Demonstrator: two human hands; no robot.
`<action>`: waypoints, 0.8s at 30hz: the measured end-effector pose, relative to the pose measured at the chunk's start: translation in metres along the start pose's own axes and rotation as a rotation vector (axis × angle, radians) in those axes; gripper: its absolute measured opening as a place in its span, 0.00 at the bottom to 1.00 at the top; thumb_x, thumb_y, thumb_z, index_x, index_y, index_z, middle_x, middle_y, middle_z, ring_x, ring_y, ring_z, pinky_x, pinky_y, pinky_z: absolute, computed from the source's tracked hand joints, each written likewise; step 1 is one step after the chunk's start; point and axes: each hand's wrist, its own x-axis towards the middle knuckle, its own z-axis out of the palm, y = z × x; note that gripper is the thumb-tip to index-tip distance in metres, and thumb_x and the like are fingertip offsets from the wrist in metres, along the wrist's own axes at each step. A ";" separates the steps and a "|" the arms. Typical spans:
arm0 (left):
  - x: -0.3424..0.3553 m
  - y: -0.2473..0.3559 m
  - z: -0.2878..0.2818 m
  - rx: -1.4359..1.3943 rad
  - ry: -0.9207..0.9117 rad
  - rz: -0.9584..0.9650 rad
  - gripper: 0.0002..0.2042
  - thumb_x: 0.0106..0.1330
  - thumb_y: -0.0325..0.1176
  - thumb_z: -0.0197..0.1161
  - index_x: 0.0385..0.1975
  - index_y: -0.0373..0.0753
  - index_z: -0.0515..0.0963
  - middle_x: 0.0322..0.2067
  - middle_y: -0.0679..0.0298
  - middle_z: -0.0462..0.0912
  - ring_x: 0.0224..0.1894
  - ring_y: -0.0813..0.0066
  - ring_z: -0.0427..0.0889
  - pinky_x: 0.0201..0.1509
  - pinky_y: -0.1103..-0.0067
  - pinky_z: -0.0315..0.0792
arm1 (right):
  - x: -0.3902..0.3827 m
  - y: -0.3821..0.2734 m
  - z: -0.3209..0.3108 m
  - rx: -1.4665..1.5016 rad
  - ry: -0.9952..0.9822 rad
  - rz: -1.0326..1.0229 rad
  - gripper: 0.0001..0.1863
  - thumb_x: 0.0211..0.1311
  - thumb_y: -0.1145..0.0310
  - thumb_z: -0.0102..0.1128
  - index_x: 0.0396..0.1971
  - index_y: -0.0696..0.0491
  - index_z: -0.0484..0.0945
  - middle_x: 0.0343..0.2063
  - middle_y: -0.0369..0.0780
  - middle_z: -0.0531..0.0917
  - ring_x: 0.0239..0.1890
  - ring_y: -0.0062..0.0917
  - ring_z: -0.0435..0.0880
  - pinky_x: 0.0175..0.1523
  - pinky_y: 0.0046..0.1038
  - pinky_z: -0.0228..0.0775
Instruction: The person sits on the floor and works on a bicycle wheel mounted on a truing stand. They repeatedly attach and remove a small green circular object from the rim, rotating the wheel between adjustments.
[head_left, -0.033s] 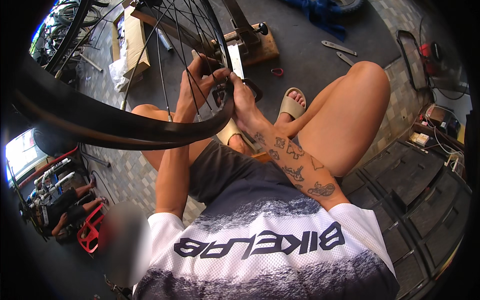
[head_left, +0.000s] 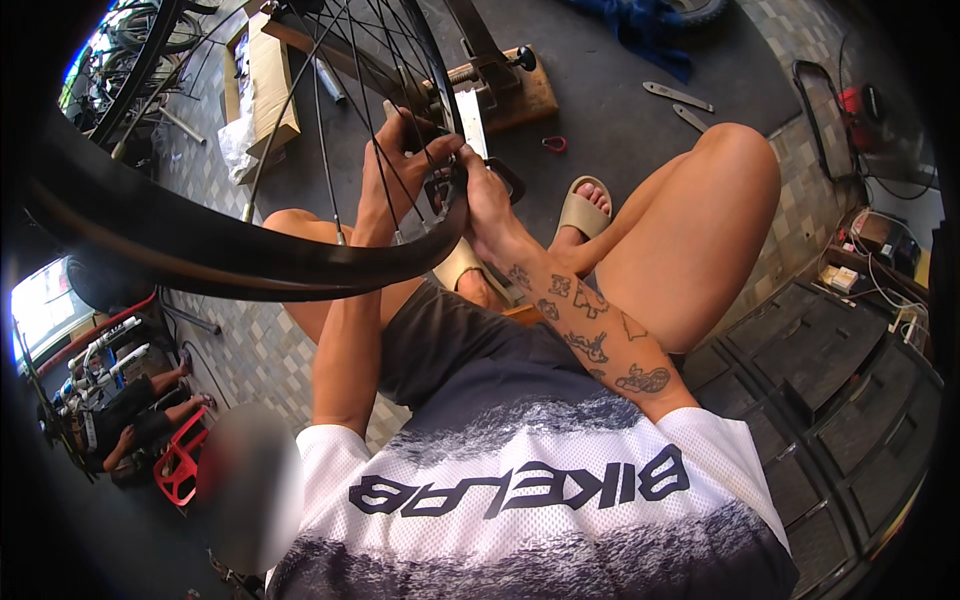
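Observation:
A black bicycle wheel rim with thin dark spokes sweeps across the upper left, close to me. It sits at a metal wheel stand on a wooden base. From inside the wheel, my left hand reaches between the spokes, its fingers bent and its thumb near the rim. What those fingers pinch is hidden. On the outer side, my right hand is closed against the rim, thumb on top, other fingers mostly out of sight. Dark curved parts show beside both hands.
On the dark mat lie a small red ring-shaped tool and two flat silver tools. An open cardboard box stands at the left. Black drawers are at my right. Another person sits far left by a red stool.

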 end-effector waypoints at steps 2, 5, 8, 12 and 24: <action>-0.001 0.001 0.010 0.035 0.085 -0.020 0.16 0.64 0.36 0.79 0.36 0.31 0.79 0.30 0.61 0.86 0.33 0.79 0.81 0.37 0.76 0.75 | -0.005 -0.014 0.003 -0.126 0.081 0.060 0.26 0.83 0.46 0.46 0.48 0.56 0.81 0.28 0.38 0.86 0.28 0.23 0.85 0.33 0.26 0.77; 0.004 0.000 0.011 0.085 0.106 -0.004 0.19 0.62 0.38 0.81 0.33 0.31 0.78 0.28 0.60 0.85 0.31 0.79 0.79 0.35 0.74 0.74 | -0.021 -0.070 -0.017 -0.816 -0.110 0.282 0.26 0.81 0.45 0.51 0.49 0.57 0.82 0.30 0.40 0.88 0.31 0.23 0.88 0.35 0.26 0.78; 0.015 -0.004 0.002 0.014 0.015 0.034 0.18 0.63 0.37 0.80 0.37 0.31 0.79 0.32 0.60 0.87 0.35 0.79 0.81 0.39 0.75 0.75 | -0.015 -0.100 -0.021 -1.185 -0.074 -0.214 0.25 0.78 0.47 0.59 0.46 0.58 0.84 0.32 0.42 0.90 0.35 0.25 0.90 0.37 0.28 0.79; 0.012 -0.008 -0.019 -0.386 -0.180 -0.009 0.17 0.68 0.35 0.75 0.47 0.29 0.82 0.40 0.62 0.89 0.44 0.78 0.85 0.50 0.79 0.76 | 0.013 -0.093 -0.010 -1.101 -0.114 -0.541 0.23 0.74 0.50 0.65 0.47 0.58 0.86 0.31 0.39 0.89 0.30 0.26 0.86 0.43 0.29 0.77; 0.004 0.021 -0.009 -0.521 0.013 -0.032 0.23 0.74 0.44 0.71 0.59 0.34 0.81 0.46 0.64 0.88 0.48 0.78 0.85 0.54 0.79 0.77 | 0.050 -0.091 0.004 -1.250 0.124 -0.697 0.21 0.68 0.52 0.66 0.38 0.59 0.88 0.35 0.51 0.88 0.42 0.46 0.89 0.50 0.42 0.78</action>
